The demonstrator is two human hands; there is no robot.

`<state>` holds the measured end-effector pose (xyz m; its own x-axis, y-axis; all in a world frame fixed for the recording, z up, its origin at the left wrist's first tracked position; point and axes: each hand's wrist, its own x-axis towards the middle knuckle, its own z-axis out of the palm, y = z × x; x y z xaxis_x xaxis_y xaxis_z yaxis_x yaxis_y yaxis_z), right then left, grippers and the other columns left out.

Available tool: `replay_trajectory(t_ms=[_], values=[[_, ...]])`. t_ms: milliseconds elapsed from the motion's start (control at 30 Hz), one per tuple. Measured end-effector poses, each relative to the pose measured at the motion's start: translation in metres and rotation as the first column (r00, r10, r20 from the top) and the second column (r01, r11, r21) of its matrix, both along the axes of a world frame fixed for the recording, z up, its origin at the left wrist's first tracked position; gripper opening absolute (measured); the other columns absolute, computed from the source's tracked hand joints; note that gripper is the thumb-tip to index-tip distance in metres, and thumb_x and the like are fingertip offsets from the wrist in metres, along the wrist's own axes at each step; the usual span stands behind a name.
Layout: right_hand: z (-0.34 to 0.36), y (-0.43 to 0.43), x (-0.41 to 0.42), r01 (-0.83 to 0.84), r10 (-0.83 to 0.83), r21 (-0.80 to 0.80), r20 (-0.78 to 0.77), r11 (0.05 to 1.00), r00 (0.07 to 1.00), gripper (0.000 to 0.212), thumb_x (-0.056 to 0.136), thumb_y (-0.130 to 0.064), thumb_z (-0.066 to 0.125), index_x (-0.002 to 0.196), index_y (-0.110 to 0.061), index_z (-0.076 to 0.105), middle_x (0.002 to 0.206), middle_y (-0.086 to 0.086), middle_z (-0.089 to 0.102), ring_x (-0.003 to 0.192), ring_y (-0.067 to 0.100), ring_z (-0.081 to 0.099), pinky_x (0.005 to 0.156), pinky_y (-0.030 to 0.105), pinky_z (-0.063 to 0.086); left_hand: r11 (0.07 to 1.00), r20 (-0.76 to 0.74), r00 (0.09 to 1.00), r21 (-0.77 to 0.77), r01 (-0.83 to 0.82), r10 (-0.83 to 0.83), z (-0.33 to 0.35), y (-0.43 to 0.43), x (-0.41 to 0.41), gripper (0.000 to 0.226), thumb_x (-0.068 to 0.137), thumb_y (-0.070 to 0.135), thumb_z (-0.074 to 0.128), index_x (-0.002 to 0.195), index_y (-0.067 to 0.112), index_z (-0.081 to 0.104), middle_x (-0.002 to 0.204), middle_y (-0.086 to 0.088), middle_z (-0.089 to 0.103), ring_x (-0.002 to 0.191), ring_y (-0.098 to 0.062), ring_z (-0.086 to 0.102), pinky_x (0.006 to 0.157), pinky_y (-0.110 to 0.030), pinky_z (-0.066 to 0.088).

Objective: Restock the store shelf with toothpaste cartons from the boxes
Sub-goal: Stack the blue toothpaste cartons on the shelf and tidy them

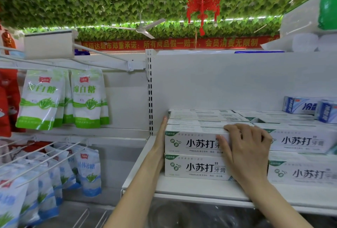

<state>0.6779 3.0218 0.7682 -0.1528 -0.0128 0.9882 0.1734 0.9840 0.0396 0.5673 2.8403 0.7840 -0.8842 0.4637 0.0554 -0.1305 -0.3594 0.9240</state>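
Note:
White toothpaste cartons with green corners stand stacked two high on the white shelf (182, 189). My left hand (160, 143) lies flat with straight fingers against the left end of the left stack. The top front carton (193, 143) of that stack is gripped by my right hand (246, 147), fingers curled over its top edge and thumb on its printed face. The lower front carton (193, 166) sits under it. A second stack of the same cartons (299, 141) stands right beside it. More cartons lie behind in rows.
Blue and white toothpaste cartons (308, 105) sit at the back right of the shelf. A perforated upright (150, 100) divides this bay from hanging sugar bags (87, 100) on pegs to the left. Wire hooks with more bags (54, 173) jut out lower left.

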Motion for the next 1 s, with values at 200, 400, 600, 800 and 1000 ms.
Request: replay_trajectory(t_ms=[200,400,600,800,1000], values=[[0.001,0.0,0.0,-0.006,0.006,-0.004,-0.009,1.0,1.0,0.057,0.097,-0.054,0.03,0.098,-0.011,0.068,0.094,0.009,0.064,0.094,0.026,0.046,0.087,0.042,0.031,1.0,0.027,0.999,0.005,0.028,-0.029,0.003,-0.001,0.001,0.066,0.09,0.071,0.027,0.1,0.026,0.074,0.107,-0.015,0.072,0.09,-0.031,0.07,0.078,-0.038,0.05],[0.0,0.0,0.0,0.01,-0.01,0.013,-0.011,1.0,1.0,0.052,0.092,-0.056,0.04,0.098,-0.011,0.067,0.095,0.009,0.064,0.097,0.025,0.047,0.089,0.043,0.032,0.999,0.011,0.999,0.019,0.045,-0.045,0.003,0.0,0.003,0.067,0.09,0.07,0.027,0.086,0.028,0.079,0.1,-0.013,0.074,0.083,-0.028,0.072,0.075,-0.037,0.049],[-0.001,0.001,-0.001,0.03,-0.03,0.02,-0.013,0.999,0.999,0.052,0.094,-0.056,0.038,0.099,-0.012,0.066,0.094,0.009,0.063,0.093,0.026,0.047,0.087,0.042,0.032,0.998,0.024,0.998,-0.004,0.06,-0.06,0.004,-0.002,0.01,0.066,0.087,0.075,0.03,0.102,0.027,0.073,0.108,-0.017,0.071,0.092,-0.033,0.068,0.078,-0.038,0.05],[-0.001,0.0,-0.001,0.031,-0.031,0.017,-0.007,0.999,0.999,0.053,0.094,-0.056,0.038,0.099,-0.011,0.066,0.095,0.01,0.064,0.092,0.028,0.049,0.086,0.044,0.034,0.998,0.011,0.998,-0.013,0.061,-0.06,0.006,-0.003,0.011,0.064,0.089,0.072,0.03,0.102,0.025,0.072,0.105,-0.017,0.072,0.086,-0.031,0.071,0.075,-0.037,0.05],[-0.001,0.0,0.001,0.029,-0.029,0.003,0.013,1.0,0.999,0.055,0.095,-0.057,0.035,0.1,-0.011,0.065,0.096,0.009,0.064,0.092,0.03,0.053,0.087,0.045,0.034,0.998,-0.017,0.998,-0.007,0.064,-0.064,0.009,-0.001,0.015,0.065,0.092,0.067,0.029,0.084,0.026,0.08,0.092,-0.013,0.075,0.074,-0.026,0.072,0.07,-0.035,0.049]])
